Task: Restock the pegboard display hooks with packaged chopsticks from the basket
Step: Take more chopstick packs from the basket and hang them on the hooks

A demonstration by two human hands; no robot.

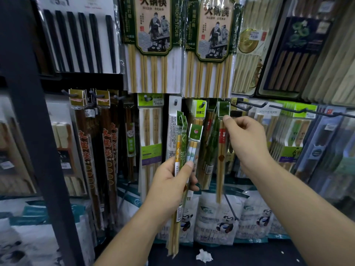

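Observation:
My left hand [172, 181] is shut on a bundle of slim chopstick packs [184, 143] with green header cards, held upright in front of the pegboard's lower row. My right hand [244, 139] pinches a single pack of bamboo chopsticks [221, 150] just below its green header card [224, 109]. That header sits at the level of the lower row of hooks, left of a bare black hook [247, 104]. Whether its hole is on a hook I cannot tell. The basket is not in view.
Large chopstick packs [153, 45] hang on the upper row. Dark and red-lettered packs [107, 146] hang at the left, beside a dark upright post [28, 121]. Long black hooks [307, 110] stick out at the right. White panda-printed bags [221, 217] stand below. Crumpled paper [204, 256] lies on the floor.

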